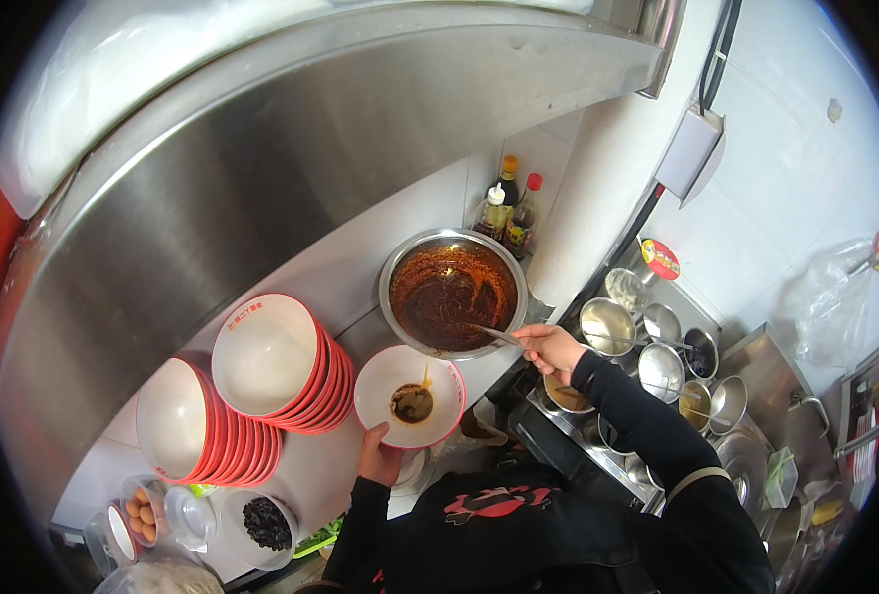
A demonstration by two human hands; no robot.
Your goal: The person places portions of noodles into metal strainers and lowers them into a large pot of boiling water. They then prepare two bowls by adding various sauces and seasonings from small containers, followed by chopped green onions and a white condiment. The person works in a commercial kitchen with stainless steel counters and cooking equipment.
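My left hand grips the near rim of a white bowl with a red outside, thumb over the edge. A small pool of dark brown sauce lies in its bottom, with a streak up the far side. My right hand holds the handle of a metal spoon, whose far end reaches into a large steel basin. Dark red chili oil sauce fills the basin's bottom and coats its wall. The spoon's head is hidden in the sauce. Basin and bowl sit close together.
Two tall stacks of red-and-white bowls stand to the left. Nearer are a tub of black fungus and a container of eggs. Sauce bottles stand behind the basin. Several steel seasoning pots crowd the right, below a tiled wall.
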